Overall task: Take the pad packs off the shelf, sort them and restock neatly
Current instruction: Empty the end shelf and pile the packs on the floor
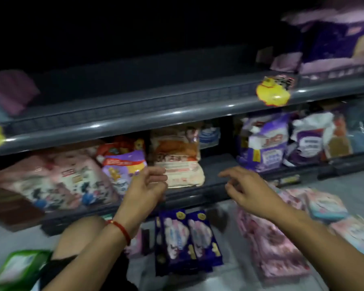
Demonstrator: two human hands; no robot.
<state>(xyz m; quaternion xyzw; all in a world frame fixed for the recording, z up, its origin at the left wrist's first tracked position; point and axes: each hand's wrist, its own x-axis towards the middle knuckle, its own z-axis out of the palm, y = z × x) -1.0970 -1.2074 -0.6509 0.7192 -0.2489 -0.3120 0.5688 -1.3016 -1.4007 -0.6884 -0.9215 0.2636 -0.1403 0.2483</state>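
Both grips empty. Left hand [144, 189] raised before the lower shelf [214, 175], fingers curled loosely inward, thumb and forefinger near each other but closed on nothing; just in front of a cream-and-orange pack [178, 160] standing on that shelf, contact not clear through the blur. Red string bracelet [120, 228] round the left wrist. Right hand [247, 189] stretched forward over the shelf's front edge, palm down, fingers spread and slack, holding nothing, above a bare dark stretch of shelf.

On the lower shelf, from the left: large pink-and-white packs [57, 181] lying tilted, a purple-and-white pack [122, 166] leaning against them with a red-and-yellow one [122, 145] behind, then the cream-and-orange pack upright, then the gap, then purple-and-white packs [265, 148] crowded to the right. Upper shelf [135, 106] mostly bare in the middle, with a purple pack [343, 38] at the far right and a blurred mauve one [11, 91] at the far left. Yellow price tag [273, 93] clipped on its front rail.

On the floor [345, 185] below the hands: two dark blue packs [187, 238] side by side, lengthwise; a row of pink packs [275, 244] to their right; pale pink and blue packs [326, 204] stacked further right. Green pack [17, 269] at the lower left corner, beside a bent knee [80, 236].
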